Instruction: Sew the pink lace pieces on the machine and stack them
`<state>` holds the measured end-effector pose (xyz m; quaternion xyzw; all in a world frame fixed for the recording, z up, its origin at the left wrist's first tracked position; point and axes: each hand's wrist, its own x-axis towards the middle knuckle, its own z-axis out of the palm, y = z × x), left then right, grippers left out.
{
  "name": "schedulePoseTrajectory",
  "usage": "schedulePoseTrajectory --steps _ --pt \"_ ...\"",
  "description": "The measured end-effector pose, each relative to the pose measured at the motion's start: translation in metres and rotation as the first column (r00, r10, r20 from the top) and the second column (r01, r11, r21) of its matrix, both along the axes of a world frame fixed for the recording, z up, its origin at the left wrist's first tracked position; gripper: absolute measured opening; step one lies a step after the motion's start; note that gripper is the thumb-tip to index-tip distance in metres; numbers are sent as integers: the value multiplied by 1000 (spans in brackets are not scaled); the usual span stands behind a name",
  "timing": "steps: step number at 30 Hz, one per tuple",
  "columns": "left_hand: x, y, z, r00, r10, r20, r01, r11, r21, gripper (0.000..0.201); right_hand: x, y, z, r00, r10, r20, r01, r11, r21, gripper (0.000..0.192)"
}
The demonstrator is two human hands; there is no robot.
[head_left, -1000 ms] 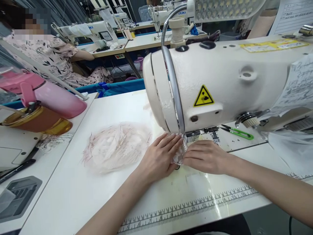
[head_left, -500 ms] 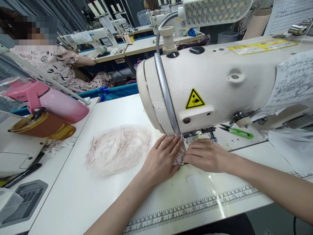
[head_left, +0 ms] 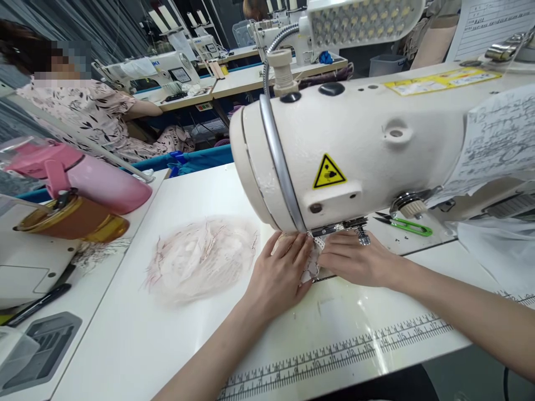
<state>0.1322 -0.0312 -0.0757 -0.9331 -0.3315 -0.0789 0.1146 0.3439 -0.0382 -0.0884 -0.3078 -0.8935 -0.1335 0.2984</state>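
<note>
A small piece of white lace fabric [head_left: 310, 268] lies under the head of a white sewing machine [head_left: 355, 139]. My left hand [head_left: 279, 267] rests flat on the lace's left side with its fingers stretched forward; their tips reach beneath the machine's round end. From the right, my right hand [head_left: 355, 259] has curled fingers closed at the lace's edge, close to the metal presser parts [head_left: 363, 236]. The needle and part of the lace are hidden by the machine and my fingers. Left of my hands lies a heap of sheer pale pink fabric [head_left: 203, 259].
Green thread snips [head_left: 407, 225] lie right of the needle area. A printed ruler [head_left: 334, 356] runs along the table's front edge. At left are a pink bottle [head_left: 104, 181], an amber cup [head_left: 98, 220] and a grey tray [head_left: 50, 348]. A co-worker [head_left: 100, 117] sits beyond.
My right hand has moved slightly forward, under the presser parts. More of the lace shows between my hands. The view has shifted a little.
</note>
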Motion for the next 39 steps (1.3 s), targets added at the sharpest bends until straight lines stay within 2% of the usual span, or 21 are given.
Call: schedulePoseTrajectory --steps 3,9,12,15,21,28,33,39 --pt "1 0 -1 1000 15 1 -15 1000 1 55 1 0 4 1000 -31 8 31 1000 3 24" --pt "3 0 -2 1000 21 23 -21 1000 -3 56 3 2 10 992 -100 81 91 990 108 21" --pt "3 0 -2 1000 18 23 -17 1000 -25 58 3 2 10 989 -123 84 113 987 116 21" --pt "2 -1 -3 999 3 45 -2 1000 -12 56 3 1 11 989 -131 74 124 989 84 20" --pt "3 -5 -3 970 -200 136 181 974 140 25 3 -1 13 992 -106 68 103 994 49 19" --pt "2 -1 -1 975 -142 169 127 987 95 18 -1 2 -3 998 48 52 -38 986 -164 22" --pt "0 2 -1 983 -86 161 79 996 49 18 -5 3 -7 999 21 -38 -29 976 -216 21" --pt "0 4 -4 985 -53 165 45 998 46 18 -6 6 -8 999 17 -51 -29 966 -256 20"
